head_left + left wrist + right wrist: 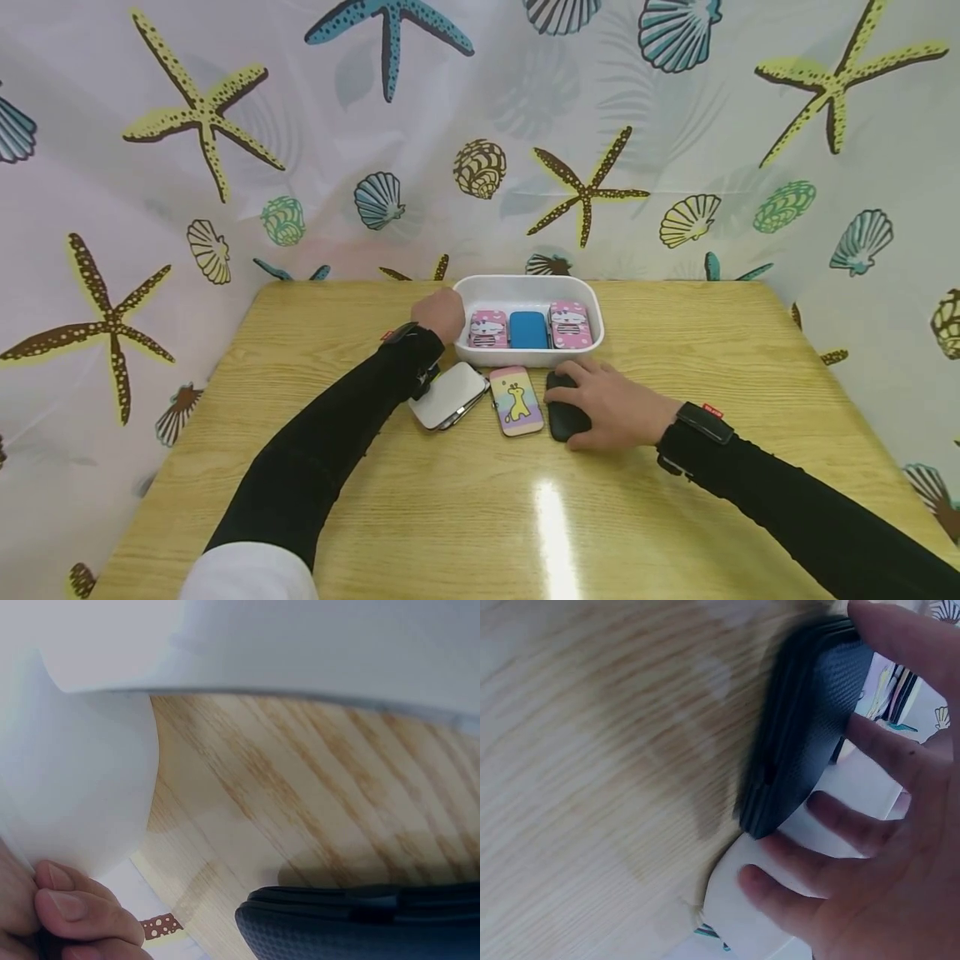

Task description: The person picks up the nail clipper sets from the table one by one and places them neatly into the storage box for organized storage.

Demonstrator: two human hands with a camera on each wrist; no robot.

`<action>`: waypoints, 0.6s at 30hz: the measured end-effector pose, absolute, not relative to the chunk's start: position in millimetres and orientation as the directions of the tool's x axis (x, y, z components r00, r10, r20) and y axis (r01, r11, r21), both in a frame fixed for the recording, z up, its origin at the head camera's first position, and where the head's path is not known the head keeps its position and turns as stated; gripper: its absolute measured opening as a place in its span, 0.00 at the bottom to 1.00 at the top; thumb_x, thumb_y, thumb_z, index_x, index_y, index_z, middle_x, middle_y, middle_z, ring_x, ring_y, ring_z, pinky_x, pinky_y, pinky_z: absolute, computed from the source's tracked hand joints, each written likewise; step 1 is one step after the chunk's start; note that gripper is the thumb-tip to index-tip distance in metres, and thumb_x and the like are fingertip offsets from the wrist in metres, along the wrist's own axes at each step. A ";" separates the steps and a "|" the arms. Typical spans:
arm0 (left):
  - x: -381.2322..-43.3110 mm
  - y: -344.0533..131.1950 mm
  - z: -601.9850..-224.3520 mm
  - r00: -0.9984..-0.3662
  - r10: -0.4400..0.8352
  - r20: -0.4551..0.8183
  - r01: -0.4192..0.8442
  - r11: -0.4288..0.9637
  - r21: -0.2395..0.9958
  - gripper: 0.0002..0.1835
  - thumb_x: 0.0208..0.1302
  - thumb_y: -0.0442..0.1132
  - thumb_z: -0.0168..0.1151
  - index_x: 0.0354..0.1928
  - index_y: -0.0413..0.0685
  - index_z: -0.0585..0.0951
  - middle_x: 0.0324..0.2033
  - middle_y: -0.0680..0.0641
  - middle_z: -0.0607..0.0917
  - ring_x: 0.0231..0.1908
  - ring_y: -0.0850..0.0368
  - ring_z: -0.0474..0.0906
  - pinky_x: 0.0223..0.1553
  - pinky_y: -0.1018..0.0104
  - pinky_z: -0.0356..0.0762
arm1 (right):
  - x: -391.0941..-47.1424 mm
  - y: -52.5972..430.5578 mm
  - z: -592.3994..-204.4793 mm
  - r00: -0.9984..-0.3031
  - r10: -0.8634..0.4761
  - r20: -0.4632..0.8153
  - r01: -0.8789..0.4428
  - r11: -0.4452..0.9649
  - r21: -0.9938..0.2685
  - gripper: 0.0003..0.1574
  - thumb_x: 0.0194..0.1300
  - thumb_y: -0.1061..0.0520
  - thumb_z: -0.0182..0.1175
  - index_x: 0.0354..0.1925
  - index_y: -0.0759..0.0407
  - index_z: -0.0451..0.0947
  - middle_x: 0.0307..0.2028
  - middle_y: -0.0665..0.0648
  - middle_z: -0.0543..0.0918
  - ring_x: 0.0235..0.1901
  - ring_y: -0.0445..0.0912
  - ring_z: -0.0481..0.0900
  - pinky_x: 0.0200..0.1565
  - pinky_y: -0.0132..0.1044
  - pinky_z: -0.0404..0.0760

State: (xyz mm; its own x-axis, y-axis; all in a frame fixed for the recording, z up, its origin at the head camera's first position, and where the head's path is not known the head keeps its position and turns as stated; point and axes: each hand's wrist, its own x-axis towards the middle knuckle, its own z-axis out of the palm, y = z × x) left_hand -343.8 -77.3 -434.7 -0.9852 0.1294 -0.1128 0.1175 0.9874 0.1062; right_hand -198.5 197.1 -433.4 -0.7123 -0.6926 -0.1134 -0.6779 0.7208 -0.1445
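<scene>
At the left end of a white tray (525, 359) is my left hand (438, 315). Its curled fingers (94, 922) grip the rim in the left wrist view; a dark patch between fingers and palm is unclear. My right hand (611, 407) rests over a black zip case (564, 417) on the table, fingers spread and bent lightly about its edges. The right wrist view has the same case (806, 727) under the fingertips, tilted on that camera. Inside the tray stand a pink patterned case (488, 329), a blue case (528, 331) and another pink one (570, 325).
A giraffe-printed case (516, 402) lies just left of the black one. Farther left, partly under my left forearm, is a white case (448, 396) with a metal edge. The wooden table (420, 517) ends against a patterned cloth (330, 125) behind the tray.
</scene>
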 end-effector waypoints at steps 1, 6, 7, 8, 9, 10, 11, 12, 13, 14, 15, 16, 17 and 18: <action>-343.3 -77.6 -434.6 -0.985 0.129 -0.113 0.117 0.987 0.106 0.13 0.77 0.40 0.50 0.48 0.41 0.82 0.38 0.46 0.85 0.35 0.52 0.82 0.40 0.55 0.84 | -198.5 196.2 -433.8 -0.716 -0.688 -0.120 -0.671 0.725 -0.152 0.42 0.57 0.37 0.71 0.67 0.43 0.73 0.70 0.60 0.64 0.66 0.57 0.64 0.62 0.56 0.71; -343.6 -77.5 -435.8 -0.985 0.130 -0.116 0.117 0.987 0.109 0.14 0.77 0.41 0.50 0.48 0.41 0.82 0.38 0.46 0.85 0.35 0.52 0.81 0.39 0.56 0.83 | -198.9 195.5 -435.1 -0.723 -0.675 -0.145 -0.651 0.737 -0.180 0.43 0.57 0.38 0.72 0.68 0.44 0.72 0.73 0.62 0.61 0.69 0.59 0.62 0.61 0.58 0.72; -344.1 -77.5 -436.5 -0.985 0.128 -0.114 0.116 0.987 0.109 0.14 0.77 0.41 0.49 0.48 0.41 0.82 0.38 0.46 0.85 0.35 0.52 0.81 0.39 0.56 0.83 | -199.2 195.5 -434.9 -0.723 -0.674 -0.149 -0.650 0.737 -0.185 0.43 0.57 0.38 0.72 0.68 0.44 0.72 0.73 0.63 0.62 0.69 0.59 0.61 0.62 0.58 0.71; -344.5 -77.3 -436.9 -0.985 0.128 -0.113 0.116 0.987 0.108 0.14 0.77 0.41 0.49 0.48 0.41 0.82 0.38 0.46 0.85 0.35 0.52 0.81 0.39 0.56 0.83 | -199.7 195.7 -435.0 -0.722 -0.675 -0.153 -0.650 0.737 -0.187 0.44 0.57 0.38 0.72 0.68 0.45 0.71 0.72 0.63 0.63 0.69 0.59 0.61 0.62 0.58 0.71; -344.8 -77.2 -437.2 -0.985 0.129 -0.111 0.117 0.987 0.106 0.14 0.77 0.41 0.49 0.48 0.41 0.82 0.38 0.46 0.85 0.35 0.52 0.81 0.39 0.56 0.83 | -199.9 195.9 -434.3 -0.723 -0.672 -0.158 -0.645 0.739 -0.192 0.45 0.56 0.38 0.72 0.69 0.46 0.71 0.72 0.63 0.64 0.69 0.59 0.61 0.62 0.58 0.71; -345.0 -77.0 -437.5 -0.986 0.129 -0.109 0.117 0.987 0.106 0.14 0.77 0.41 0.49 0.48 0.41 0.82 0.38 0.46 0.85 0.35 0.52 0.81 0.39 0.56 0.83 | -200.3 196.1 -433.7 -0.725 -0.669 -0.164 -0.641 0.742 -0.197 0.46 0.56 0.38 0.73 0.69 0.46 0.71 0.71 0.63 0.64 0.68 0.58 0.62 0.61 0.57 0.71; -345.2 -76.7 -437.5 -0.986 0.128 -0.106 0.117 0.988 0.105 0.14 0.77 0.41 0.49 0.48 0.41 0.82 0.38 0.46 0.85 0.35 0.52 0.81 0.39 0.55 0.83 | -200.7 196.2 -433.0 -0.725 -0.667 -0.169 -0.637 0.744 -0.200 0.46 0.55 0.38 0.73 0.69 0.47 0.71 0.71 0.63 0.65 0.67 0.58 0.63 0.61 0.57 0.72; -345.2 -76.5 -437.4 -0.986 0.128 -0.104 0.117 0.988 0.104 0.14 0.77 0.41 0.49 0.48 0.41 0.82 0.38 0.46 0.85 0.35 0.52 0.81 0.39 0.55 0.83 | -201.2 196.5 -432.4 -0.729 -0.660 -0.183 -0.628 0.751 -0.204 0.47 0.55 0.38 0.73 0.69 0.47 0.70 0.71 0.63 0.65 0.67 0.58 0.63 0.61 0.56 0.72; -345.3 -76.3 -437.1 -0.986 0.128 -0.103 0.117 0.988 0.103 0.14 0.77 0.41 0.49 0.48 0.41 0.82 0.38 0.46 0.85 0.35 0.52 0.82 0.39 0.55 0.83 | -201.8 196.7 -431.9 -0.731 -0.654 -0.197 -0.621 0.756 -0.206 0.48 0.54 0.37 0.73 0.70 0.47 0.69 0.71 0.63 0.65 0.67 0.58 0.63 0.60 0.55 0.72; -345.4 -76.1 -437.0 -0.987 0.128 -0.102 0.117 0.988 0.101 0.14 0.77 0.41 0.50 0.48 0.41 0.82 0.38 0.46 0.85 0.35 0.52 0.82 0.39 0.55 0.83 | -202.4 197.0 -431.5 -0.731 -0.648 -0.211 -0.615 0.761 -0.207 0.50 0.54 0.37 0.73 0.71 0.46 0.69 0.71 0.63 0.64 0.67 0.58 0.63 0.60 0.54 0.72; -345.5 -76.1 -436.9 -0.987 0.128 -0.102 0.118 0.988 0.101 0.14 0.77 0.41 0.50 0.48 0.41 0.82 0.38 0.46 0.85 0.35 0.52 0.81 0.40 0.55 0.83 | -202.8 197.1 -430.6 -0.731 -0.645 -0.223 -0.609 0.764 -0.211 0.51 0.53 0.36 0.74 0.71 0.46 0.68 0.71 0.62 0.64 0.67 0.58 0.63 0.59 0.53 0.73; -345.6 -76.2 -437.0 -0.987 0.127 -0.102 0.116 0.988 0.101 0.14 0.77 0.41 0.50 0.48 0.41 0.82 0.38 0.46 0.85 0.35 0.53 0.81 0.40 0.55 0.83 | -203.3 197.1 -429.9 -0.728 -0.645 -0.233 -0.609 0.764 -0.213 0.52 0.53 0.36 0.74 0.71 0.47 0.68 0.71 0.62 0.65 0.67 0.57 0.63 0.58 0.52 0.74; -345.8 -76.4 -437.1 -0.987 0.125 -0.103 0.115 0.988 0.100 0.14 0.77 0.40 0.50 0.48 0.41 0.82 0.38 0.46 0.85 0.35 0.52 0.81 0.40 0.55 0.83 | -203.7 197.0 -428.8 -0.724 -0.645 -0.243 -0.609 0.764 -0.215 0.53 0.52 0.36 0.74 0.72 0.47 0.67 0.71 0.61 0.65 0.67 0.56 0.63 0.58 0.51 0.74; -345.9 -76.8 -437.3 -0.987 0.125 -0.106 0.115 0.988 0.099 0.13 0.77 0.40 0.50 0.48 0.41 0.82 0.38 0.46 0.85 0.36 0.52 0.81 0.40 0.55 0.83 | -203.9 196.7 -427.6 -0.721 -0.645 -0.254 -0.608 0.764 -0.217 0.54 0.52 0.35 0.74 0.72 0.47 0.67 0.71 0.60 0.65 0.66 0.55 0.63 0.57 0.49 0.74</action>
State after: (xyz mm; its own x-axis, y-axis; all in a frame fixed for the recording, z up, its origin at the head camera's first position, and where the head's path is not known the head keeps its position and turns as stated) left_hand -345.9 -76.8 -437.3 -0.9865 0.1251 -0.1056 0.1148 0.9884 0.0992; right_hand -203.9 196.7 -427.6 -0.7206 -0.6452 -0.2538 -0.6076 0.7640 -0.2172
